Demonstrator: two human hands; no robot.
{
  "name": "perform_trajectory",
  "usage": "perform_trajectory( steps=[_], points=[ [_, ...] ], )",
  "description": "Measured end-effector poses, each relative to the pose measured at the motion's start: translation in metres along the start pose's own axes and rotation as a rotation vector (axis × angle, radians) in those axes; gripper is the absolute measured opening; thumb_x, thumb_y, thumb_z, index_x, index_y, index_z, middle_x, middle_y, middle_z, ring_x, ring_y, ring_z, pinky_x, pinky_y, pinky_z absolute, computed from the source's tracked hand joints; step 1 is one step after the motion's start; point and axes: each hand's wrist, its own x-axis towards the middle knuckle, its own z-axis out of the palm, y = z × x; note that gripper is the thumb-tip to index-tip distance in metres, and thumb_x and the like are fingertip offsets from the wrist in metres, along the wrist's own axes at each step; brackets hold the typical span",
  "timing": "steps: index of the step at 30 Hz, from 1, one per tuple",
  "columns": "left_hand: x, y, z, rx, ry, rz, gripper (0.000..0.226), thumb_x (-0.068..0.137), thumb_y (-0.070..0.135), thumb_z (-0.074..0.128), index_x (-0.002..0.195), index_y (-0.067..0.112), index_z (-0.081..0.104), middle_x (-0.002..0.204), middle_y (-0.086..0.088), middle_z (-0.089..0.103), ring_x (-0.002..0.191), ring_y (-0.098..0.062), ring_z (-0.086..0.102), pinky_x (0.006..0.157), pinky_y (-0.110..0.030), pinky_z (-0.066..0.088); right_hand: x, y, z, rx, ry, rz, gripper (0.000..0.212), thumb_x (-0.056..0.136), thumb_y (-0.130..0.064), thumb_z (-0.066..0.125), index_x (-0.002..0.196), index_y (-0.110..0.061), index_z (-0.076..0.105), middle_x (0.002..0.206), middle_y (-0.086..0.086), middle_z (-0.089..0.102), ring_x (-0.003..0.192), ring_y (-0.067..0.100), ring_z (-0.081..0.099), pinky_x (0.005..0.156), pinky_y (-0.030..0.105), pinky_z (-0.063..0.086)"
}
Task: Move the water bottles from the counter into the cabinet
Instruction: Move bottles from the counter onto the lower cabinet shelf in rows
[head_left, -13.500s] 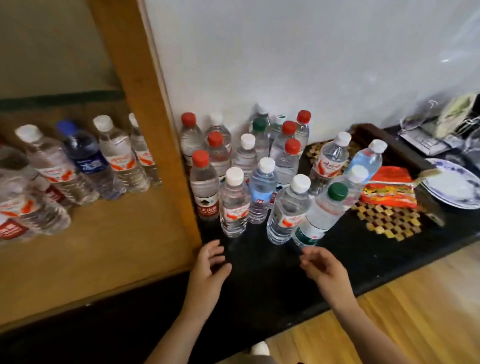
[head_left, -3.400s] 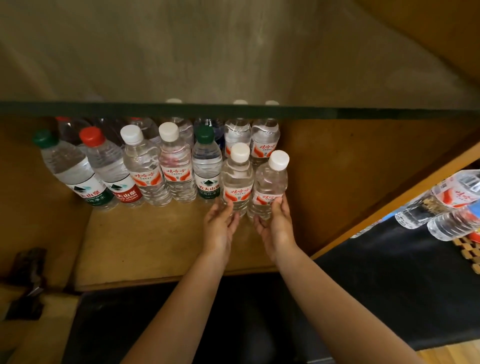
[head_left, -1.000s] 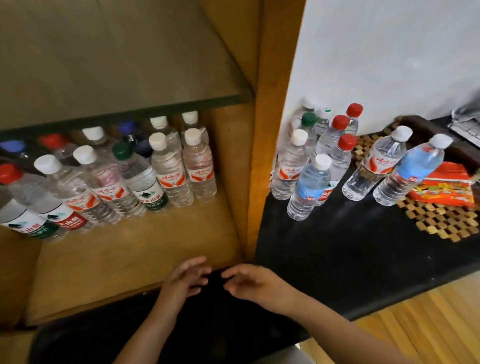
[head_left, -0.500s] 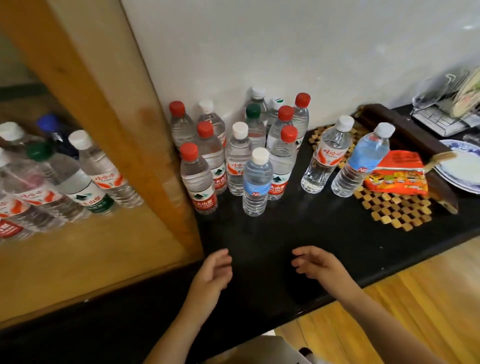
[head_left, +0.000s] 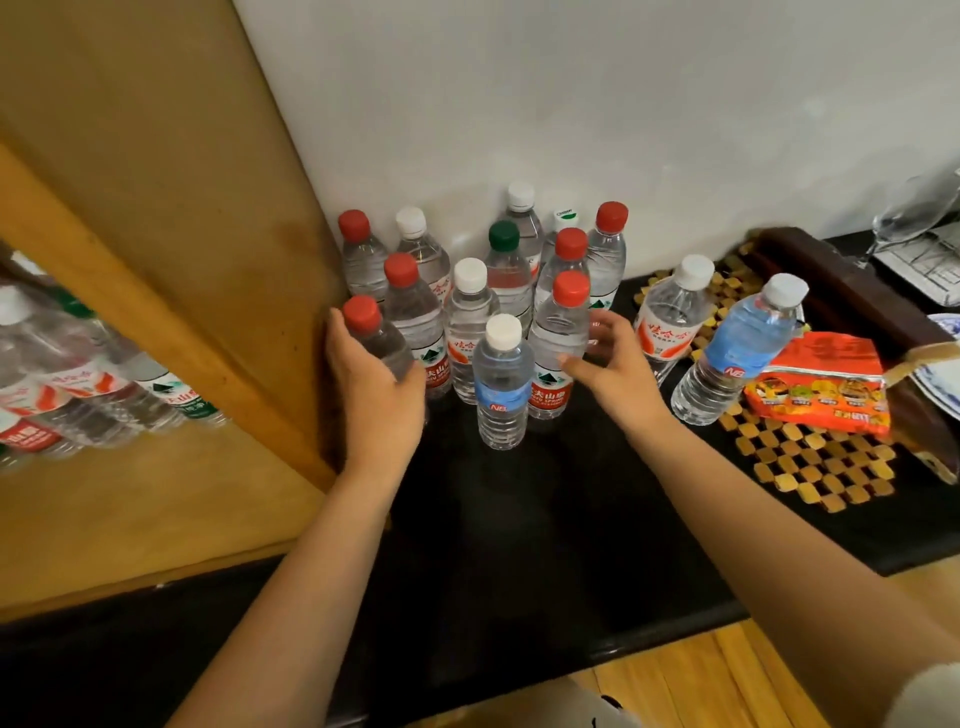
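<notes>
Left hand (head_left: 376, 387) wraps the nearest red-capped clear plastic bottle (head_left: 376, 338) at frame centre-left; right hand (head_left: 610, 364) reaches, fingers spread and holding nothing, toward another red-capped bottle (head_left: 558, 343). I count about a dozen bottles standing on the black counter (head_left: 519, 545), two on the woven mat (head_left: 810, 457). Several already sit on the wooden cabinet shelf (head_left: 130, 519), lower left. I judge the job roughly half done.

Bottle cluster (head_left: 483, 312) on counter (head_left: 519, 519) against wall (head_left: 571, 104) (cabinet (head_left: 156, 493) left, mat (head_left: 810, 462) right)
</notes>
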Motion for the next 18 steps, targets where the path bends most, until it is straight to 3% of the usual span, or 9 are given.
perform_trajectory(
  steps=[3,5,8,11,15,18],
  points=[
    [0.02,0.008,0.002,-0.054,0.0,-0.084,0.072,0.088,0.01,0.058,0.146,0.012,0.016,0.149,-0.008,0.031,0.138,-0.022,0.028,0.116,-0.036,0.022,0.023,-0.004,0.007,-0.065,0.008,-0.081,0.058,0.076,-0.015,0.073,0.126,-0.013,0.044,0.119,0.0,0.052,0.109,0.013,0.05,0.089,0.024,0.043],
    [0.024,0.006,0.003,0.035,0.027,-0.045,0.051,0.089,0.014,0.057,0.135,0.007,0.036,0.135,-0.011,0.044,0.126,-0.023,0.042,0.107,-0.025,0.028,0.032,0.001,0.011,-0.132,0.014,-0.115,0.058,0.076,-0.02,0.073,0.127,-0.011,0.045,0.122,0.006,0.051,0.115,0.019,0.048,0.096,0.031,0.044],
    [0.012,-0.001,0.007,0.098,-0.044,0.03,0.041,0.086,0.02,0.063,0.122,0.008,0.047,0.122,-0.008,0.036,0.106,-0.013,0.04,0.088,-0.004,0.02,0.032,0.012,0.012,-0.177,0.022,-0.143,0.061,0.081,-0.026,0.069,0.132,-0.013,0.04,0.129,0.011,0.042,0.121,0.016,0.038,0.103,0.029,0.033],
    [-0.009,-0.006,0.011,0.056,-0.143,0.089,0.038,0.086,0.022,0.062,0.12,0.016,0.045,0.118,0.0,0.033,0.102,-0.008,0.039,0.086,0.002,0.023,0.023,0.017,0.009,-0.032,-0.034,-0.148,0.06,0.086,-0.024,0.063,0.137,-0.019,0.032,0.135,0.004,0.043,0.126,0.016,0.042,0.106,0.034,0.034],
    [-0.036,-0.014,0.01,0.064,-0.13,0.121,0.034,0.086,0.019,0.061,0.115,0.015,0.044,0.112,-0.003,0.048,0.107,-0.022,0.048,0.098,-0.035,0.039,-0.002,0.025,-0.005,-0.125,-0.065,-0.208,0.05,0.088,-0.033,0.058,0.13,-0.025,0.033,0.122,-0.011,0.051,0.116,0.008,0.049,0.101,0.031,0.04],
    [-0.052,-0.02,0.001,0.128,-0.123,0.115,0.044,0.085,0.02,0.062,0.122,0.01,0.041,0.118,-0.006,0.045,0.112,-0.024,0.046,0.099,-0.038,0.038,-0.025,0.034,-0.019,-0.297,-0.104,-0.266,0.05,0.088,-0.037,0.055,0.129,-0.015,0.037,0.122,-0.004,0.054,0.113,0.01,0.051,0.099,0.032,0.042]
  ],
)
